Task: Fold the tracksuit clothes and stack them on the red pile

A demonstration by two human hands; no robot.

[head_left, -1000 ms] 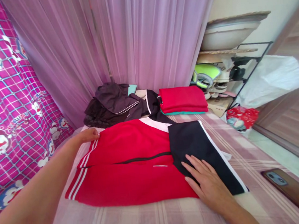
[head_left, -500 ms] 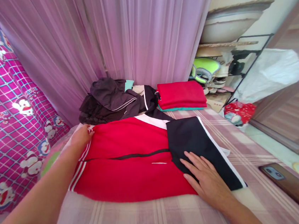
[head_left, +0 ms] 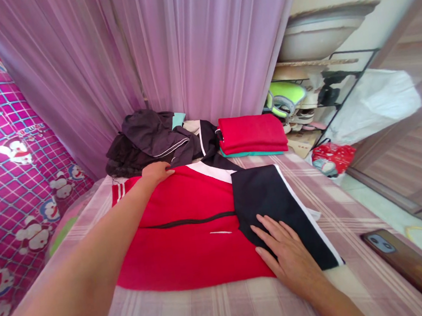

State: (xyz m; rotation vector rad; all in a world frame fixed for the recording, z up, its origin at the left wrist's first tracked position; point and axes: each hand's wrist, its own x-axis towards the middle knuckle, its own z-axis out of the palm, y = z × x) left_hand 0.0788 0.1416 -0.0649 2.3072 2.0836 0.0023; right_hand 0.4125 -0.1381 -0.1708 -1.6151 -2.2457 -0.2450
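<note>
Lying flat, the red-and-black jacket [head_left: 183, 256] sits beneath the right hand's [head_left: 291, 257] fingers.

The broad red, black and white cloth jacket [head_left: 191, 260] before me is matt and smooth, though I cannot tell whether its long black zip [head_left: 191, 221] is plastic or metal. The flat pink-and-cream plaid sheet [head_left: 189, 313] is dull woven cloth. I see soft, matt fabric in the folded, rectangular red cloth garment [head_left: 251, 133] and duller, crumpled fabric in the dark grey cloth heap [head_left: 148, 134]. The tall, pleated lilac cloth curtain [head_left: 199, 43] has a faint sheen. My long brown-backed phone [head_left: 414, 265] looks smooth and glossy, the crumpled white plastic bag [head_left: 378, 102] thin and slightly shiny, the tall brown wood-grained panel [head_left: 405, 142] matt
</note>
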